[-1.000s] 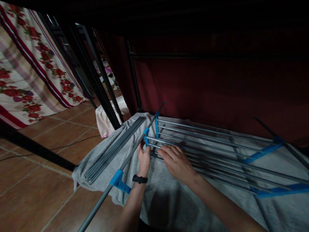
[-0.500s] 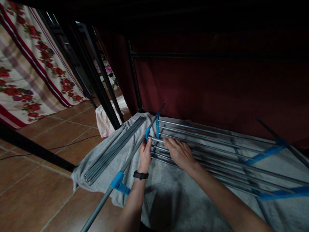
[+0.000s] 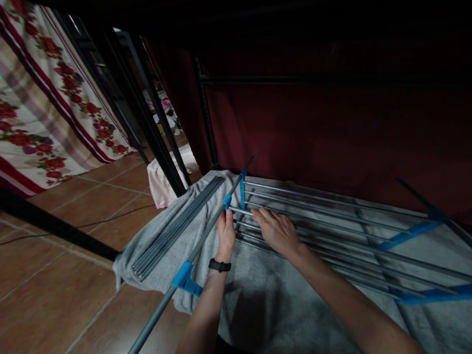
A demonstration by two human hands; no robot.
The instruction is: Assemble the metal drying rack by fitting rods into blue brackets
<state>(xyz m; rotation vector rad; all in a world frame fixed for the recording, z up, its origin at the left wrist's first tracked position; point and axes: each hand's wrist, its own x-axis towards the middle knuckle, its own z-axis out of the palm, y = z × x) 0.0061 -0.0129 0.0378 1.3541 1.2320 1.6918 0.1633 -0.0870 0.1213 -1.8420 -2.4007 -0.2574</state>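
My left hand [image 3: 225, 237], with a black band on its wrist, is closed around a blue plastic connector [image 3: 227, 201] on a long grey pole [image 3: 204, 237]. Its thumb lies by the end of a grey metal tube [image 3: 242, 212], where tube and connector meet. My right hand [image 3: 277, 231] grips that same tube a little further right, fingers bent over it. More tubes run beside it towards blue end brackets [image 3: 413, 233] on the right, forming a rack frame. Lower on the pole sits another blue bracket [image 3: 186, 279]. My left fingertips are partly hidden behind the connector.
A bundle of loose grey tubes [image 3: 177, 226] lies left of the pole on a grey blanket [image 3: 250, 280]. Dark metal posts [image 3: 158, 123] rise at the left, near a floral curtain [image 3: 51, 98]. A dark red cloth [image 3: 313, 132] hangs behind. A cable crosses the tiled floor.
The whole scene has shifted slightly to the right in view. Both hands keep their places on the connector and the tube.
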